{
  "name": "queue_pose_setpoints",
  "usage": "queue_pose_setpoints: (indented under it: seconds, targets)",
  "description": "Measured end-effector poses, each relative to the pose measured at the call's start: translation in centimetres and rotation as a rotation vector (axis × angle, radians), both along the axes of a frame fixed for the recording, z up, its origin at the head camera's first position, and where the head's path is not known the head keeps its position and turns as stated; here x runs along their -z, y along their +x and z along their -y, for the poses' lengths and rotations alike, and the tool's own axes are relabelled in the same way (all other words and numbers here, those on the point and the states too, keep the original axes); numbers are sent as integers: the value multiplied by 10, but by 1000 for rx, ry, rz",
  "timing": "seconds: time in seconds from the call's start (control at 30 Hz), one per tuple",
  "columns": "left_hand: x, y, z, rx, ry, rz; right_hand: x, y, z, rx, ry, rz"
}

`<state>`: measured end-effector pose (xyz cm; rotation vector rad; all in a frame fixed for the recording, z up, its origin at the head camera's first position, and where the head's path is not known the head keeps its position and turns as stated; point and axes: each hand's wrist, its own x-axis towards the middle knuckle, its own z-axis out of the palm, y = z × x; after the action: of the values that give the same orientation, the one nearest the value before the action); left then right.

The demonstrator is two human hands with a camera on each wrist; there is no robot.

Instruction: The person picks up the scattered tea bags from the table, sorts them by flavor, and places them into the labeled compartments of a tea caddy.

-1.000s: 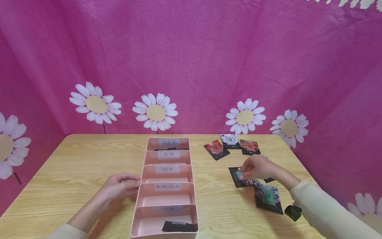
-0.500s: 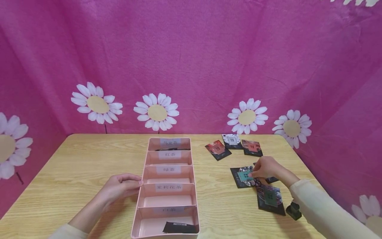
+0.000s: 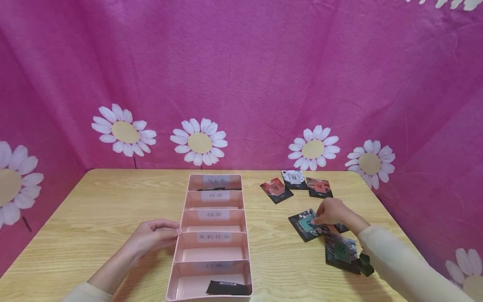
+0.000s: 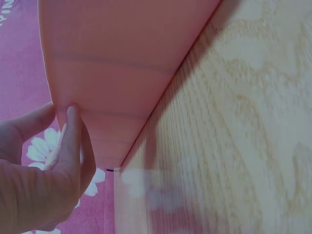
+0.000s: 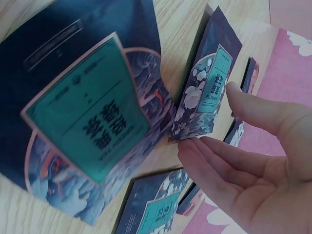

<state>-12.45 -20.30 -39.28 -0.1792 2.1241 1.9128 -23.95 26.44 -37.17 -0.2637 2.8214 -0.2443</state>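
My right hand [image 3: 331, 212] pinches the right edge of a dark tea packet [image 5: 207, 90] with a green label and white blossoms. Its thumb lies at the label side and its fingers at the lower edge. A second green-labelled tea packet [image 3: 342, 253] lies nearer, large in the right wrist view. Other packets are partly hidden under that hand. My left hand [image 3: 156, 237] holds the left rim of a pink box [image 3: 247, 241] with labelled compartments. In the left wrist view its fingertips press the outer wall.
Red [image 3: 276, 189], white [image 3: 294, 179] and orange-red [image 3: 320, 187] packets lie at the back right of the table [image 3: 124, 197]. A black packet [image 3: 227, 288] lies in the nearest compartment, another dark one [image 3: 219, 188] in the farthest. A magenta curtain [image 3: 241, 84] stands behind the table.
My right fingers have shifted from the middle of the green-labelled packet to its right edge, and the packet has turned counterclockwise. My left hand has stayed at the box rim.
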Motion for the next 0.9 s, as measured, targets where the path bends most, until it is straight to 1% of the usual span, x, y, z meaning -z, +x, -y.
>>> queue_pose_setpoints:
  seconds: [0.27, 0.47, 0.7, 0.9]
  targets:
    - [2, 0, 0, -10, 9, 6, 9, -2, 14, -39, -10, -69]
    - [2, -1, 0, -19, 12, 10, 13, -1, 25, -84, -79, -119]
    - [3, -1, 1, -5, 15, -1, 17, -1, 34, -79, -143, -106]
    - [3, -1, 0, -10, 2, 4, 17, -3, 39, -57, -148, -85]
